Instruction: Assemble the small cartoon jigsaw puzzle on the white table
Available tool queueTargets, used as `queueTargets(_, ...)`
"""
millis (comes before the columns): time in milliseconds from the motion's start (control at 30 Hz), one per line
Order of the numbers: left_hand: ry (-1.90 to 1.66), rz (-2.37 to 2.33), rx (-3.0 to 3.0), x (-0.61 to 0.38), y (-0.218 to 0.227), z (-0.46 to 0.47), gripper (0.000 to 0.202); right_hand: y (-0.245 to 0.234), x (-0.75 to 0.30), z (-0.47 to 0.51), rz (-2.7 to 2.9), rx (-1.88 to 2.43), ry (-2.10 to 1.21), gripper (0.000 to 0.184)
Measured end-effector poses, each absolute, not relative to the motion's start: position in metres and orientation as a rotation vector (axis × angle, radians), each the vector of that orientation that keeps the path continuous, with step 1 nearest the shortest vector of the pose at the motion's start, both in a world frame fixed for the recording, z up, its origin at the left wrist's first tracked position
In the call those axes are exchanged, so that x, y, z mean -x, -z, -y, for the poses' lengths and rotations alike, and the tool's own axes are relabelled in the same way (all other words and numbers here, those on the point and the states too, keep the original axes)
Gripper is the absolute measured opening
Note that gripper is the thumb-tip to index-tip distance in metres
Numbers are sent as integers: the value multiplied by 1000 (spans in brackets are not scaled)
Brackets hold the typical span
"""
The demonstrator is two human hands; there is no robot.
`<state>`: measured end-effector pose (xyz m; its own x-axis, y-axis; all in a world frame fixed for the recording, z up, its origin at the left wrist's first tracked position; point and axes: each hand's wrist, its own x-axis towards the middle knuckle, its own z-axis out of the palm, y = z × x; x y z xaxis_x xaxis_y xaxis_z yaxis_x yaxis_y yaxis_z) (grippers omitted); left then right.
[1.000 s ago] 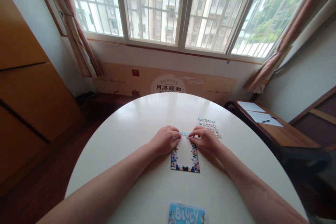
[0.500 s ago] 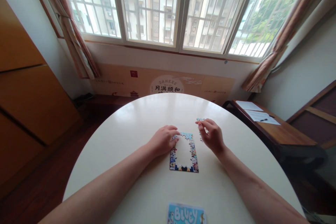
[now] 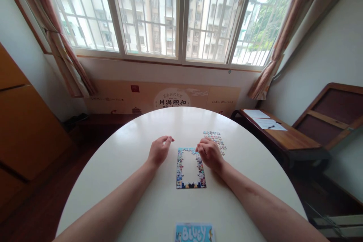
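A jigsaw border (image 3: pixel 179 172) lies flat on the white table, its middle without pieces. My right hand (image 3: pixel 210 153) is over its upper right corner, thumb and fingers pinched on a small jigsaw piece that the fingers mostly cover. Loose jigsaw pieces (image 3: pixel 216 138) lie in rows just beyond that hand, which hides some of them. My left hand (image 3: pixel 159 150) rests left of the border, apart from it. Its fingers are curled with the thumb against them, and whatever sits at the tips is too small to make out.
The round white table (image 3: pixel 119 181) has a blue "Bluey" box (image 3: pixel 195 232) at its near edge. A wooden side table (image 3: pixel 295 136) with papers (image 3: pixel 269 124) stands to the right. Beyond the round table are a printed panel (image 3: pixel 113 96) and a barred window.
My right hand has moved from the loose pieces down and left to the border's upper right corner. My left hand has drawn off the border to the left. The view has shifted slightly.
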<state>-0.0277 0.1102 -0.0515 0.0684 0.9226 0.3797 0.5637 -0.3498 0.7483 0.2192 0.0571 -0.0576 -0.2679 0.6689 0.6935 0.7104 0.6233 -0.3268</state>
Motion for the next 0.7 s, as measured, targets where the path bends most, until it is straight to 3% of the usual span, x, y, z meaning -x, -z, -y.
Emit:
queueTargets(300,-956,-1611,-2126,21,45,-105,35,55,-214,-54,1978,1108,88,49)
queueTargets(700,-934,-1764,-2002,24,41,-123,39,45,-236,-44,1823,1044,73,47)
